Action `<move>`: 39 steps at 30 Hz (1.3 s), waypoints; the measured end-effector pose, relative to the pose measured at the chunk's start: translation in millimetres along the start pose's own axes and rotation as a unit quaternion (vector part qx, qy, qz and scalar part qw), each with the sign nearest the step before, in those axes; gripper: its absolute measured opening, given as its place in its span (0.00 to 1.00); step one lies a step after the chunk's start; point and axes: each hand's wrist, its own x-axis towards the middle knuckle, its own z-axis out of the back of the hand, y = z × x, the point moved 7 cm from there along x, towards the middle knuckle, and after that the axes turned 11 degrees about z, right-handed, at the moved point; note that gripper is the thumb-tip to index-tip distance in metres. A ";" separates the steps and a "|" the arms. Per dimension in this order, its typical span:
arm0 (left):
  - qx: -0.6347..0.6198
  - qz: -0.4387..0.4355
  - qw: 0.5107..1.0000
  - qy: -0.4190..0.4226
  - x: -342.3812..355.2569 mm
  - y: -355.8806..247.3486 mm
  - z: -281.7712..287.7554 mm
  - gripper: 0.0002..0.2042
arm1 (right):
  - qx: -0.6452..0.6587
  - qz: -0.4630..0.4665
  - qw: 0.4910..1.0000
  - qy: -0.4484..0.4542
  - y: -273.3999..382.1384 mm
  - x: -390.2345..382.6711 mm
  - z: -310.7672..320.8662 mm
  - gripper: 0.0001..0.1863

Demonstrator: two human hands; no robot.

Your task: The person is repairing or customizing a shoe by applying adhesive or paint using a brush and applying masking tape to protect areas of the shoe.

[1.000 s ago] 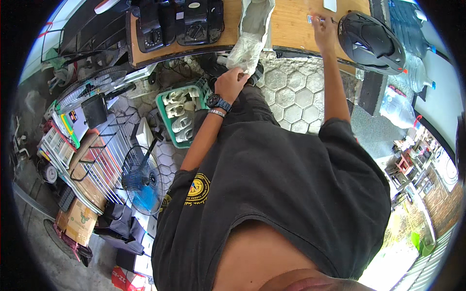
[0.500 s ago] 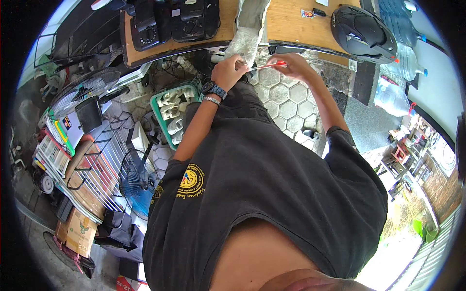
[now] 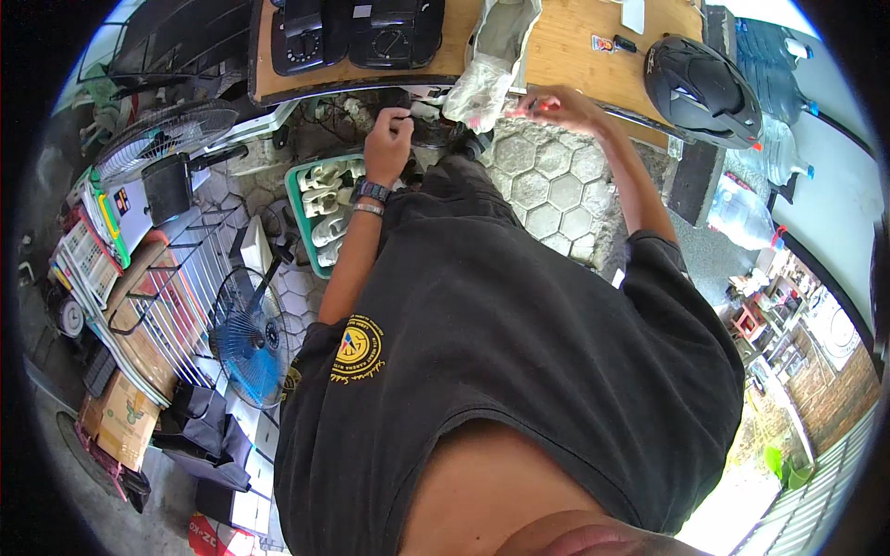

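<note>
A long whitish-grey trough-shaped piece (image 3: 502, 37) lies across the table edge, its crumpled, cloudy-looking end (image 3: 482, 85) hanging over the near side. My right hand (image 3: 564, 108) is closed around a slim red tool (image 3: 516, 113), which points left towards that hanging end. Motion blurs the tool, so its kind is unclear. Left of the end and apart from it, my left hand (image 3: 389, 146) has its fingers curled in a pinch. What they hold, if anything, does not show. Near its fingertips is a small whitish thing (image 3: 425, 110).
A green basket (image 3: 298, 208) of pale parts stands on the hexagonal paving by my left forearm. Two black cases (image 3: 397, 42) and a black helmet (image 3: 702, 90) rest on the wooden table (image 3: 565, 65). Fans, including a blue one (image 3: 252, 341), and a wire rack stand left; water bottles (image 3: 774, 153) stand right.
My left hand has moved left, away from the hanging end. The right hand has shifted slightly up and right, still with the red tool. The whole view has shifted a little.
</note>
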 end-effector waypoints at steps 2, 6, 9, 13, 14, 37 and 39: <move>-0.063 0.072 0.995 0.004 2.7 19.7 3.3 0.12 | 0.003 0.034 0.999 0.011 -3.4 -2.4 -14.7 0.13; -0.184 0.175 0.966 0.039 9.3 49.4 -20.0 0.16 | -0.047 0.047 0.998 -0.018 -19.2 -1.1 -12.1 0.12; -0.293 0.223 0.921 0.125 7.0 63.2 -56.6 0.20 | 0.078 -0.051 0.995 -0.044 -35.2 2.0 -4.6 0.11; -0.393 0.304 0.830 0.253 -11.9 63.1 -104.4 0.23 | -0.037 -0.072 0.994 -0.074 -23.2 7.3 10.6 0.13; -0.398 0.321 0.809 0.288 -16.5 58.2 -111.6 0.23 | -0.053 -0.051 0.993 -0.092 -15.6 5.6 10.7 0.12; -0.392 0.309 0.847 0.182 11.9 49.9 -89.0 0.20 | 0.084 0.011 0.996 -0.042 -46.3 -17.7 -32.8 0.12; -0.398 0.306 0.844 0.190 14.5 44.4 -97.0 0.21 | 0.118 0.012 0.992 -0.036 -48.6 -17.3 -34.0 0.12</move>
